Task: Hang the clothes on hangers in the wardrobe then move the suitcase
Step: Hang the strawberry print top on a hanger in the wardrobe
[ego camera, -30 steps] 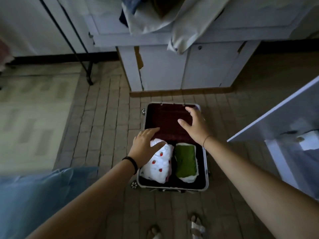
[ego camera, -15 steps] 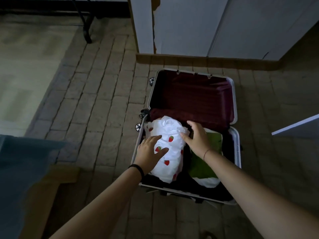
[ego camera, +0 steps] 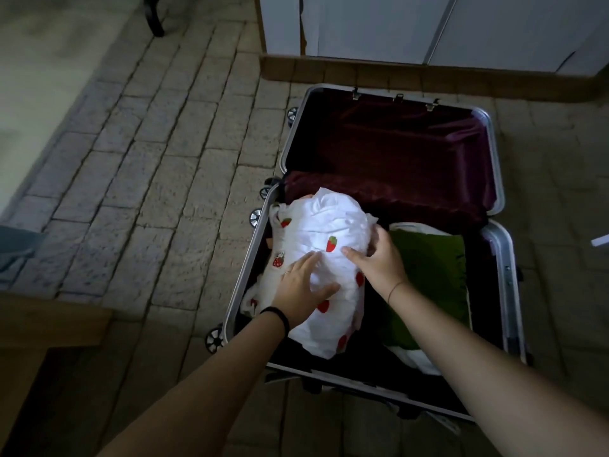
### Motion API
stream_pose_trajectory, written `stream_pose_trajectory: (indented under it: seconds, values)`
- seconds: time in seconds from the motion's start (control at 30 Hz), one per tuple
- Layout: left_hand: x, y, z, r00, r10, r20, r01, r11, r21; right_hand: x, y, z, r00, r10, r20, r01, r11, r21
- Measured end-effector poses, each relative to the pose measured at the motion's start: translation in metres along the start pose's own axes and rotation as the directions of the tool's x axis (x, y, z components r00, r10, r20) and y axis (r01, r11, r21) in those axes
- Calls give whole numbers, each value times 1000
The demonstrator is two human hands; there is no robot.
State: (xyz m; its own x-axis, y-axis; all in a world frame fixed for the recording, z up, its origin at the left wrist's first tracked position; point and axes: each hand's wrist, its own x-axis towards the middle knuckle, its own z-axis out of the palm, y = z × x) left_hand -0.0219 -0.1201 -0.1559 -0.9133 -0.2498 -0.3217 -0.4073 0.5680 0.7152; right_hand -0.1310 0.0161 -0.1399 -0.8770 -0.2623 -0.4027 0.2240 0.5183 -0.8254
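Left hand [ego camera: 301, 286] lies flat, fingers straight, on the white garment [ego camera: 333, 219]. Right hand [ego camera: 379, 258] clasps the garment's right side, thumb on top. The garment is bundled at the left of the open suitcase's [ego camera: 504, 268] near half, beside a green garment [ego camera: 431, 268]. The suitcase lies on a brick floor [ego camera: 164, 159] before a white cabinet [ego camera: 362, 24].

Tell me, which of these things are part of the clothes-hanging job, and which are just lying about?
Part of the job:
open suitcase
white strawberry-print garment
green garment beside it
left hand resting on the white garment
right hand gripping its side

Just there:
white cabinet
black stand foot
brick floor
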Motion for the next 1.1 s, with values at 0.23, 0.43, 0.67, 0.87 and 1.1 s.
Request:
stream_pose_trajectory:
  seconds: [0.23, 0.43, 0.67, 0.87, 1.1]
  values:
    - [-4, 3, 1, 999, -1, 33, 3, 998, -56, 1, -13, 28, 985, 99, 139, -134, 953, 273]
    - [-24, 28, -32, 983, -18, -181, 14, 1000, -23, -24, -57, 5, 967, 26, 253, -176, 786, 593]
    - [-99, 138, -151, 990, -112, -84, 55, 864, -501, -110, -192, -66, 930, -32, 366, -226, 735, 639]
    - [-152, 264, -261, 981, -187, -45, 127, 808, -575, -195, -314, -151, 921, -111, 373, -185, 719, 670]
    - [-217, 448, -386, 986, -8, -169, -68, 894, -442, -298, -430, -267, 966, -57, 250, -65, 888, 455]
